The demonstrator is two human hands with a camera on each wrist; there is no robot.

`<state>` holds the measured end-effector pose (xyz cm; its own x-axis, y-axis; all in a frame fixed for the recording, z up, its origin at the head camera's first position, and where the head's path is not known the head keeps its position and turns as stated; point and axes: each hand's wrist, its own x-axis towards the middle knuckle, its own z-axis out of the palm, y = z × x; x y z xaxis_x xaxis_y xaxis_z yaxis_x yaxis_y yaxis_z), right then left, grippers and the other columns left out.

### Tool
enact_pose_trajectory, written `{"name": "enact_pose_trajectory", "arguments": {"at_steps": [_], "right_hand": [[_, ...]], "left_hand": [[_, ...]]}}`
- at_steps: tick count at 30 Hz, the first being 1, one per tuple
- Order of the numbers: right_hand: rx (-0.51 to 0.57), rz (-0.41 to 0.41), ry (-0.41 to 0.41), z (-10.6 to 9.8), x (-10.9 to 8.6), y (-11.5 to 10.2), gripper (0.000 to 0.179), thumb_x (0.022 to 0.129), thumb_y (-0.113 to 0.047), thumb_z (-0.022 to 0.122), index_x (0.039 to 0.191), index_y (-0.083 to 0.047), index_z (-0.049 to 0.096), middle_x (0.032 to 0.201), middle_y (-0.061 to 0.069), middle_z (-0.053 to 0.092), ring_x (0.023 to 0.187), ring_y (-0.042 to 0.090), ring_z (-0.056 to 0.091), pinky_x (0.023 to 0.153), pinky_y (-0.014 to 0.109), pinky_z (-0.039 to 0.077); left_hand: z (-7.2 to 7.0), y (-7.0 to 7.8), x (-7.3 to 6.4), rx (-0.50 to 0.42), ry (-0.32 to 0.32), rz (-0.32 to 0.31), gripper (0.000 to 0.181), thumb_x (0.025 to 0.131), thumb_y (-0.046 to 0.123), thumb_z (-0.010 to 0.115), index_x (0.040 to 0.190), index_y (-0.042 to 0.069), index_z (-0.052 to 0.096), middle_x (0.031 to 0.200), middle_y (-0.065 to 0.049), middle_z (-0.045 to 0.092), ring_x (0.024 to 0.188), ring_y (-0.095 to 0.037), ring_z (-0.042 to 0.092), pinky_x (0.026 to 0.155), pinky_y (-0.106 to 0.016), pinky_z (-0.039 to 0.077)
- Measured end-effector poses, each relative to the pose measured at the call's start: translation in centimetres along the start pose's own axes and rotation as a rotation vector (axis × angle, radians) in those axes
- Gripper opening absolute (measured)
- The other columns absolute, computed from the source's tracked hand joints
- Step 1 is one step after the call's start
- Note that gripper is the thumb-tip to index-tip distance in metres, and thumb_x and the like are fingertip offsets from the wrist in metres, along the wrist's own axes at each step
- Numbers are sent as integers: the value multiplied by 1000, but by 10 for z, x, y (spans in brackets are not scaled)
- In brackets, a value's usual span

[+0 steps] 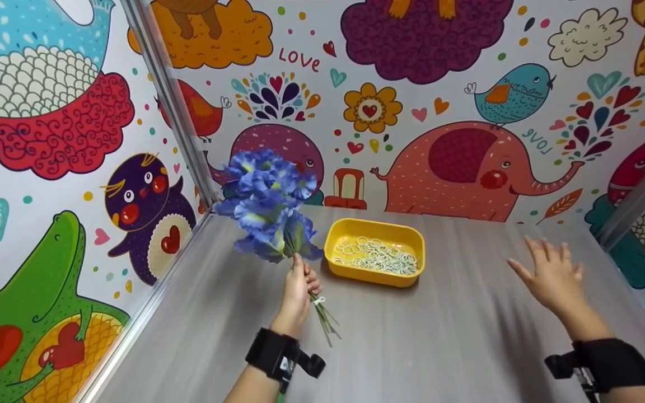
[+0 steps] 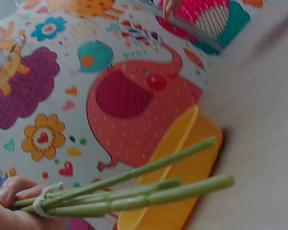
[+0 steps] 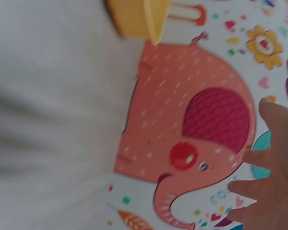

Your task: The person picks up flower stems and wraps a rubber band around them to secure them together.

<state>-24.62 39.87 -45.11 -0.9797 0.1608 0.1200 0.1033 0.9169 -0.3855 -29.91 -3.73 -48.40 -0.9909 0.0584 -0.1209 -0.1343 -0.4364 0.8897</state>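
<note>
My left hand (image 1: 300,288) grips a bunch of blue artificial flowers (image 1: 269,201) by the stems, blooms up and tilted to the left. Below the fist the green stems (image 2: 144,194) stick out, bound by a pale rubber band (image 2: 45,199) knotted round them. Just right of the bunch, a yellow plastic tray (image 1: 375,279) on the table holds many loose pale rubber bands (image 1: 384,257). Off to the right, my right hand (image 1: 555,277) is held over the table with fingers spread and nothing in it; the right wrist view shows those fingers (image 3: 254,189) too.
The grey wood-grain table (image 1: 445,347) is bounded by a back wall (image 1: 322,89) and a left wall (image 1: 76,201) printed with cartoon animals. Metal strips run along the corner and left edge. A black camera band (image 1: 272,352) circles each wrist.
</note>
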Motion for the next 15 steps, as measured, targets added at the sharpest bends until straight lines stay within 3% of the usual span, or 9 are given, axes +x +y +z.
{"name": "enact_pose_trajectory", "arguments": {"at_steps": [5, 8, 10, 12, 13, 14, 15], "right_hand": [[-36, 11, -8, 4, -1, 17, 90, 93, -69, 37, 151, -3, 16, 150, 40, 8, 137, 60, -12, 95, 80, -12], [-33, 20, -34, 5, 0, 23, 93, 92, -71, 35, 151, -2, 14, 149, 41, 5, 135, 61, -15, 92, 80, -16], [-32, 22, -48, 5, 1, 26, 94, 92, -71, 35, 151, -1, 13, 149, 41, 4, 135, 61, -17, 91, 80, -18], [-33, 17, -62, 6, 2, 30, 94, 92, -71, 35, 151, -1, 12, 149, 41, 2, 134, 61, -18, 91, 79, -19], [-34, 13, -71, 6, 3, 31, 94, 93, -70, 35, 152, -1, 11, 150, 41, 1, 134, 60, -19, 90, 79, -20], [-34, 8, -82, 7, 3, 33, 94, 93, -70, 35, 152, -1, 10, 150, 41, 0, 134, 60, -20, 90, 79, -21], [-35, 5, -95, 8, 4, 35, 95, 93, -70, 35, 152, -1, 10, 150, 41, -1, 134, 60, -21, 89, 79, -21]], "left_hand": [[-20, -3, 17, 155, 66, -35, 46, 108, 34, 19, 67, 15, 31, 52, 8, 25, 45, -3, 26, 47, -18, 26], [-39, -18, 36, 224, 106, -43, 45, 108, 35, 22, 69, 14, 31, 54, 8, 25, 45, -4, 25, 46, -18, 25], [-68, -48, 66, 254, 74, 0, 45, 105, 44, 28, 71, 15, 33, 53, 10, 28, 44, -1, 28, 44, -17, 27], [-94, -76, 97, 343, 117, 1, 46, 103, 50, 29, 75, 14, 36, 54, 10, 31, 43, -2, 30, 41, -19, 29], [-98, -78, 102, 403, 145, -17, 46, 104, 49, 30, 79, 12, 41, 54, 8, 33, 43, -3, 31, 42, -20, 30], [-115, -96, 123, 460, 175, -38, 45, 104, 49, 31, 85, 10, 45, 55, 7, 35, 42, -5, 33, 42, -22, 32], [-121, -97, 125, 502, 178, -35, 45, 104, 48, 32, 93, 8, 48, 57, 5, 38, 43, -7, 35, 42, -24, 33]]}}
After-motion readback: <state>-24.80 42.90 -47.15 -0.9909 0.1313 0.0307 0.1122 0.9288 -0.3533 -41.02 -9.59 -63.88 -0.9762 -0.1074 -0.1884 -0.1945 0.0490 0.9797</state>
